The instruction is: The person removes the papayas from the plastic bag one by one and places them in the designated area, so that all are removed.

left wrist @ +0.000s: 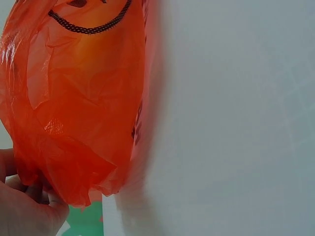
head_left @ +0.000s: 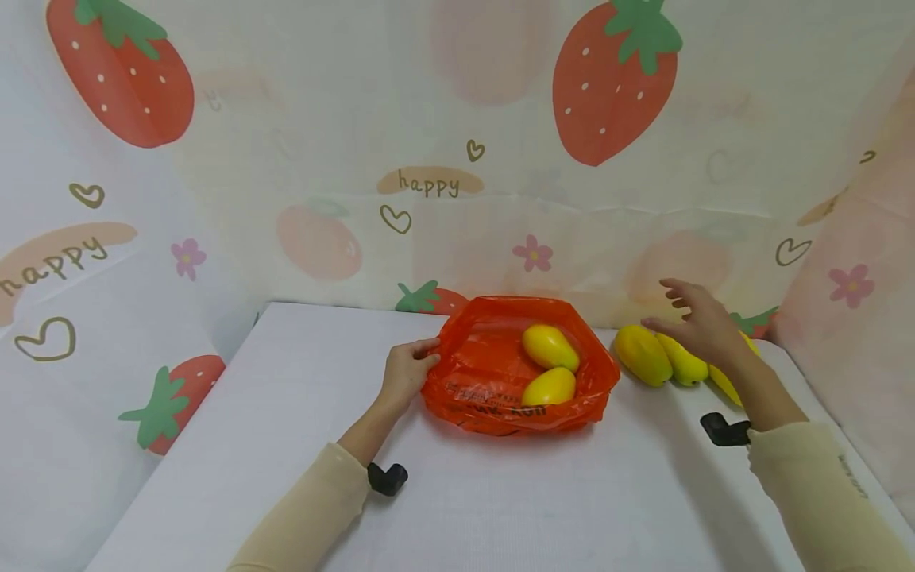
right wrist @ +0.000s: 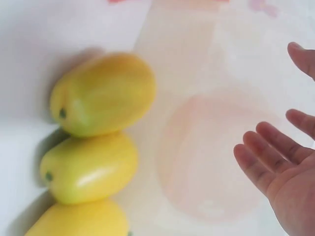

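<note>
A red plastic bag (head_left: 472,349) lies open-mouthed on the white table, with two yellow mangoes (head_left: 549,346) inside it. My left hand (head_left: 407,372) pinches the bag's left edge between thumb and fingers; the left wrist view shows the crumpled bag (left wrist: 83,123) bunched at that hand (left wrist: 29,206). Over a row of three yellow mangoes (head_left: 642,355) to the right of the bag, my right hand (head_left: 704,326) is raised with nothing in it. In the right wrist view its fingers (right wrist: 263,164) are spread, apart from the mangoes (right wrist: 103,96). The row's rightmost mango is partly hidden by the right arm.
A light cloth wall (head_left: 457,238) printed with strawberries stands behind and beside the table (head_left: 300,445). Black camera mounts (head_left: 388,479) sit at both wrists. The mango row lies near the table's back right edge.
</note>
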The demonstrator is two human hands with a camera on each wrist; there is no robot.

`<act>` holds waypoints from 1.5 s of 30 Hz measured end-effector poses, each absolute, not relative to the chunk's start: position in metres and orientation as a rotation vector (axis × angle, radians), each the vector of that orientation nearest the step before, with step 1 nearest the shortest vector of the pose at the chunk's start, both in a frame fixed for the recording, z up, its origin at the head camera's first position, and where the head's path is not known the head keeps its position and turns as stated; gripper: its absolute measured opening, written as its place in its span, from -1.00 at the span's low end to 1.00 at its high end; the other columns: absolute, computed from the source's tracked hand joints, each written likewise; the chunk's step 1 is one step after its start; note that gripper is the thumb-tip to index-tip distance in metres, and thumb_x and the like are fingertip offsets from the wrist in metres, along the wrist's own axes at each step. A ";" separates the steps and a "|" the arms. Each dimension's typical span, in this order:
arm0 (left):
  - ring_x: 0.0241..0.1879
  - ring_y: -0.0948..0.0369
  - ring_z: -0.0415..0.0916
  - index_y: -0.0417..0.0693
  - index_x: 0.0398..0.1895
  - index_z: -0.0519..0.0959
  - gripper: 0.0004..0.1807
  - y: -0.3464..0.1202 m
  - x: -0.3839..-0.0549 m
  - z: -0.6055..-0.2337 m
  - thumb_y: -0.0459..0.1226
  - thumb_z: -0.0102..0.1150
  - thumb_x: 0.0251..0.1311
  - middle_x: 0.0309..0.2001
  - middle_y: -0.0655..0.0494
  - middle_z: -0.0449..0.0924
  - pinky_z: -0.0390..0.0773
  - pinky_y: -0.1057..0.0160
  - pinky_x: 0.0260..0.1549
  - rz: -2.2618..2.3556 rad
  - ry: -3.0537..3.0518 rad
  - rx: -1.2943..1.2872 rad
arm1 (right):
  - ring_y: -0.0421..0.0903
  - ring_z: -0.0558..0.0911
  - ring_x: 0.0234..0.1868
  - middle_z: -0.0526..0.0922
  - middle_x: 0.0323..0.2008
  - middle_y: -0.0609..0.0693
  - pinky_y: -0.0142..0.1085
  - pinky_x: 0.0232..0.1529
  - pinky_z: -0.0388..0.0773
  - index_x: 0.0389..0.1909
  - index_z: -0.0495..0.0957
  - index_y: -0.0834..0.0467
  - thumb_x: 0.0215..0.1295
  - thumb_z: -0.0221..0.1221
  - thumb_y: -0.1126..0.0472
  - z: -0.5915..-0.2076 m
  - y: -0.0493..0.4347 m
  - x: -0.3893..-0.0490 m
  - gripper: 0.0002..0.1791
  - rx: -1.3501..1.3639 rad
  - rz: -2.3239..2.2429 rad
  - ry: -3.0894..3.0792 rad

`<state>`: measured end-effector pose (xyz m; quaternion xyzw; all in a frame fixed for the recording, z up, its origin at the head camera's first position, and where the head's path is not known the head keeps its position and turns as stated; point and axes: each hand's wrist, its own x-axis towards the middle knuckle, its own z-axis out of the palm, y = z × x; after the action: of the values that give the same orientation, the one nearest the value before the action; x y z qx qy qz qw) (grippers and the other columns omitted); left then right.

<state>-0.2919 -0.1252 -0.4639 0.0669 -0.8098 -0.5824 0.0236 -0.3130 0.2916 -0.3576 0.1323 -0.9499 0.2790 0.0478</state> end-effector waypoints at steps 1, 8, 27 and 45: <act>0.07 0.05 0.50 -0.14 0.15 0.59 -0.65 -0.125 -0.292 -0.464 -0.36 0.12 0.32 0.15 -0.08 0.60 0.59 0.13 0.11 -1.806 -2.505 0.210 | 0.39 0.35 0.20 0.31 0.27 0.44 0.30 0.15 0.39 0.43 0.12 0.29 0.29 0.23 -0.05 -0.356 0.288 -0.311 -0.15 0.435 0.855 -2.883; 0.06 0.05 0.50 -0.12 0.16 0.59 -0.65 -0.125 -0.294 -0.466 -0.35 0.12 0.32 0.15 -0.07 0.60 0.60 0.12 0.11 -1.813 -2.506 0.225 | 0.31 0.35 0.21 0.36 0.24 0.36 0.26 0.17 0.42 0.37 0.24 0.27 0.22 0.31 0.09 -0.352 0.265 -0.303 -0.23 0.580 0.859 -2.832; 0.11 0.03 0.50 -0.13 0.18 0.58 -0.64 -0.124 -0.291 -0.463 -0.35 0.11 0.33 0.18 -0.08 0.58 0.56 0.08 0.16 -1.832 -2.497 0.231 | 0.18 0.47 0.17 0.47 0.19 0.18 0.10 0.16 0.52 0.29 0.41 0.15 0.17 0.35 0.08 -0.359 0.203 -0.294 -0.33 0.860 0.707 -3.067; 0.07 0.04 0.49 -0.11 0.16 0.59 -0.65 -0.124 -0.290 -0.461 -0.34 0.12 0.33 0.15 -0.07 0.59 0.59 0.10 0.13 -1.826 -2.496 0.238 | 0.16 0.40 0.29 0.42 0.31 0.14 0.11 0.29 0.43 0.26 0.48 0.11 0.15 0.30 0.28 -0.393 0.169 -0.296 -0.41 1.068 0.524 -3.287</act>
<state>-0.2896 -0.1240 -0.4606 0.0768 -0.8044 -0.5887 0.0199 -0.2964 0.1685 -0.3931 0.3008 -0.9256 0.1475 -0.1763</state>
